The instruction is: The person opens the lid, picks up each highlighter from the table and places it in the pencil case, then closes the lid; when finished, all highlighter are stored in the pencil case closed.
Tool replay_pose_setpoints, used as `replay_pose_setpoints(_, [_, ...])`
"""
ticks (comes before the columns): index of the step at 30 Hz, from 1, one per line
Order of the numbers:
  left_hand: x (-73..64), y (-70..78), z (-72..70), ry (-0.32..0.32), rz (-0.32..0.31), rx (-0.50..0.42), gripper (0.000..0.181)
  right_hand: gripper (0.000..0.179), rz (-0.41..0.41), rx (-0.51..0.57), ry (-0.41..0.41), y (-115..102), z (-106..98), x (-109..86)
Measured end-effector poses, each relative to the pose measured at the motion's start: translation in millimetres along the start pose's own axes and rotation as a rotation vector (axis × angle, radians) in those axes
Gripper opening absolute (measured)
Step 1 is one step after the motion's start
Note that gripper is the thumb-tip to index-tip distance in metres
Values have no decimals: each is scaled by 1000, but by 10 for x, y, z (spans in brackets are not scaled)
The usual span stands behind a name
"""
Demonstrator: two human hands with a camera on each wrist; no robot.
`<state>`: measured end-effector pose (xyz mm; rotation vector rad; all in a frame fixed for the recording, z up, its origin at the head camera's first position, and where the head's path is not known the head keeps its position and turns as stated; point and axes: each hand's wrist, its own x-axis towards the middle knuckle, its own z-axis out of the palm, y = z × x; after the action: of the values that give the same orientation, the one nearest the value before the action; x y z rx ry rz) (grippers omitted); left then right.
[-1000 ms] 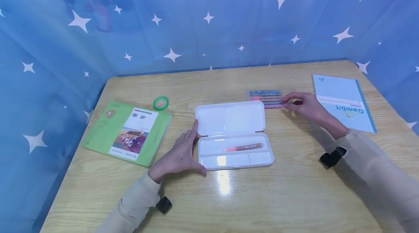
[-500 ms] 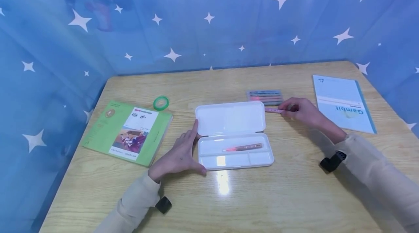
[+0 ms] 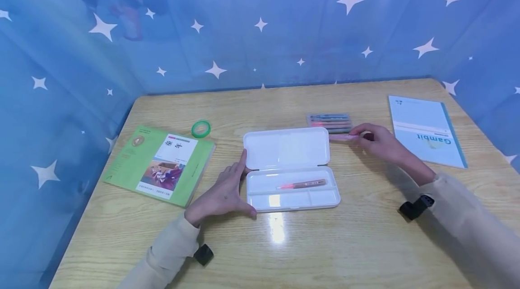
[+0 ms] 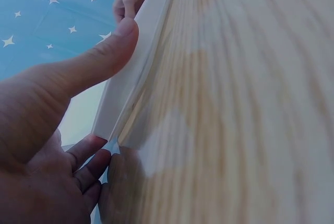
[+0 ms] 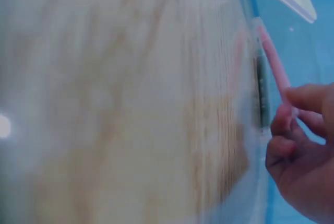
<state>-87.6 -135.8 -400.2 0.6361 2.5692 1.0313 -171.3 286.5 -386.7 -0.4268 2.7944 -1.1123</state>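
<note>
A white pencil case (image 3: 292,207) lies unfolded on the table, with a brown pen (image 3: 309,184) with a pinkish tip in its tray. My left hand (image 3: 222,194) rests at the case's left side, thumb at the front corner and fingers along the left edge. In the left wrist view the thumb (image 4: 107,54) stretches along the case's side (image 4: 141,51). My right hand (image 3: 378,142) pinches one end of a pink pen (image 3: 342,137) right of the lid; the right wrist view shows this pen (image 5: 274,59) angled up from the fingers. Behind it lies a clear pack of several pens (image 3: 330,122).
A green book (image 3: 122,162) and a green tape roll (image 3: 201,129) lie to the left on the wooden table (image 3: 308,253). A light blue notebook (image 3: 422,117) is at the far right. A blue star-patterned curtain (image 3: 260,0) hangs behind.
My right hand has drawn the pink pen away from the front of the pen pack, toward me, and its near end now looks slightly raised. The left hand has stayed at the case.
</note>
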Motion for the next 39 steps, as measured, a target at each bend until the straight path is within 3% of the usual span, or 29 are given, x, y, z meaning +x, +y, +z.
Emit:
replay_pose_setpoints(5, [-18,10,-3,-8,-13,-9,151,32,42,83,90,-96,-35,-132])
replay_pose_setpoints(10, [-16,8,-6,-8,1,-8,149,26,-20,106,179,-202,-48,-276])
replay_pose_setpoints(13, [-20,-6,-11,-9,0,-8,149,21,-94,127,192,-299,14,-326])
replay_pose_setpoints(17, [-19,-22,-10,-7,-6,0,150,16,-207,132,149,-475,140,-358])
replay_pose_setpoints(24, [-2,-16,-9,-19,-27,-1,149,13,-331,88,18,-728,392,-359])
replay_pose_setpoints(31, [6,-10,0,-19,-30,-9,149,13,-309,33,-112,-802,558,-383])
replay_pose_setpoints(39, [12,-18,2,-2,-21,-22,148,12,-313,-28,-147,-781,592,-356])
